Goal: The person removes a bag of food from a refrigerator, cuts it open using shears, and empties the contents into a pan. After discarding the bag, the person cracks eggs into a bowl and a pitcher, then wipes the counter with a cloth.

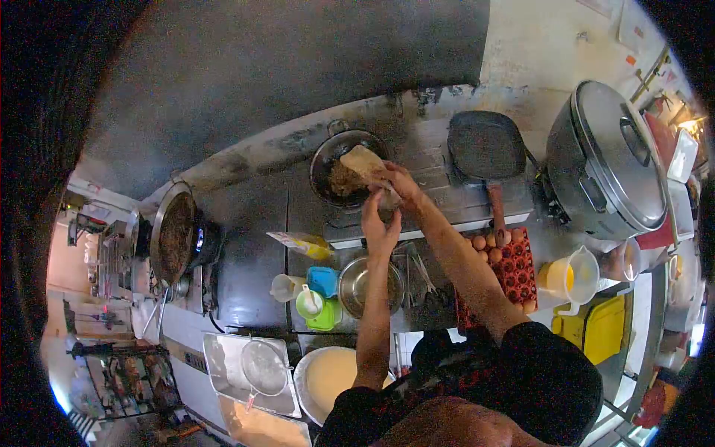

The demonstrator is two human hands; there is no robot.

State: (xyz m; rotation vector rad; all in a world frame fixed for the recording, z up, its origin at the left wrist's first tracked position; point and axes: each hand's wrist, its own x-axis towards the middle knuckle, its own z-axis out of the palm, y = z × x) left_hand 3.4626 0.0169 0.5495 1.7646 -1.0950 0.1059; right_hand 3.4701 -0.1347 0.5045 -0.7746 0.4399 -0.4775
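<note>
A dark round wok (322, 165) sits on the stove with brown crumbly food in it. My right hand (396, 184) is closed around a flat tan piece, perhaps a packet (363, 159), slanting over the wok; its exact kind is unclear. Just below, my left hand (381, 229) curls near the wok's rim, thumb and fingers around something small and pale that I cannot make out. Closer to my body, a steel bowl (350, 287) stands beside my left forearm. A red egg tray (514, 272) holding several eggs lies beyond my right forearm.
A square grill pan (485, 145) and a large lidded pot (614, 156) stand right. A jug (581, 276) holds yellow liquid. Left are a green container (324, 316), a blue container (323, 281) and another wok (175, 235). A strainer (264, 366) and a batter bowl (304, 380) are near.
</note>
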